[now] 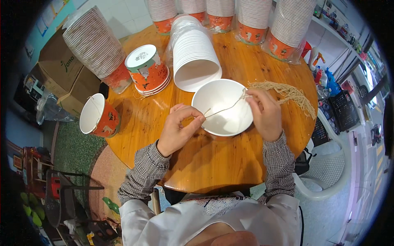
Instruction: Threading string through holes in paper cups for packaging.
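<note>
Pinching: left hand (180, 128), thumb and forefinger on a tan cord (226, 109). Beneath cord: white-lined tub (216, 96), upright on wooden table (213, 176). Right hand (265, 112): fingers bent at tub's right rim, exact grip unclear. Beyond: loose strand bundle (293, 95), right; tub stack (196, 55), lying; wrapped stacks (253, 20), upright.

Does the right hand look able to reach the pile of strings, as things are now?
Probably yes: the strings lie just beside the right hand with nothing between, though it is busy at the bowl.
</note>
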Available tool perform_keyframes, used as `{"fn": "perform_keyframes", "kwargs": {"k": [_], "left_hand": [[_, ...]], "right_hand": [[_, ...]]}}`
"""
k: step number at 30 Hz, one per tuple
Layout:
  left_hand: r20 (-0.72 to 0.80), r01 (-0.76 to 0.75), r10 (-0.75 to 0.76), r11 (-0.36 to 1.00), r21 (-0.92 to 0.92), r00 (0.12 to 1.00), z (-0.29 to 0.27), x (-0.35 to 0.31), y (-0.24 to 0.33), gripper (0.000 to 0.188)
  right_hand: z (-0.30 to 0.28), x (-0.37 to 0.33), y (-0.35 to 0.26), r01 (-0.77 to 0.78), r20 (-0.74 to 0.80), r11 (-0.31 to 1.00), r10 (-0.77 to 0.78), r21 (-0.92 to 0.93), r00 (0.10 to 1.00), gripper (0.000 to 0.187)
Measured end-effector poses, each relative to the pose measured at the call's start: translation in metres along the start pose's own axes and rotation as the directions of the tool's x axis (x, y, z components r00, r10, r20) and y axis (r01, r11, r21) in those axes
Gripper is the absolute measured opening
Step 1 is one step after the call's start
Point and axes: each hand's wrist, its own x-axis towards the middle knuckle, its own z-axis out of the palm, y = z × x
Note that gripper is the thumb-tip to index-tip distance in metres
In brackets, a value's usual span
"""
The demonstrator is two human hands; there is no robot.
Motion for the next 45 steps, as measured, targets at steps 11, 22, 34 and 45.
{"fn": "perform_keyframes", "kwargs": {"k": [11, 22, 34, 45], "left_hand": [[0.012, 0.016, -0.016, 1.000, 0.003, 1.000, 0.002, 0.000, 0.005, 0.007], [-0.008, -0.101, 0.102, 0.992, 0.071, 0.995, 0.002, 0.002, 0.005, 0.007], [0.122, -0.126, 0.108, 0.981, 0.148, 0.987, 0.014, -0.016, -0.032, 0.009], [-0.063, -0.209, 0.218, 0.970, 0.125, 0.974, 0.009, -0.007, 0.001, 0.009]], "right_hand": [[0.034, -0.004, -0.034, -0.087, 0.522, 0.983, -0.009, 0.160, 0.853, 0.014], [0.037, -0.008, -0.035, 0.095, 0.322, 0.976, -0.155, 0.195, 0.934, 0.010], [-0.011, 0.006, -0.015, -0.072, 0.011, 0.988, 0.072, 0.139, 0.997, 0.007], [0.029, 0.007, -0.028, 0.249, 0.404, 0.950, -0.306, 0.189, 0.862, 0.016]]}}
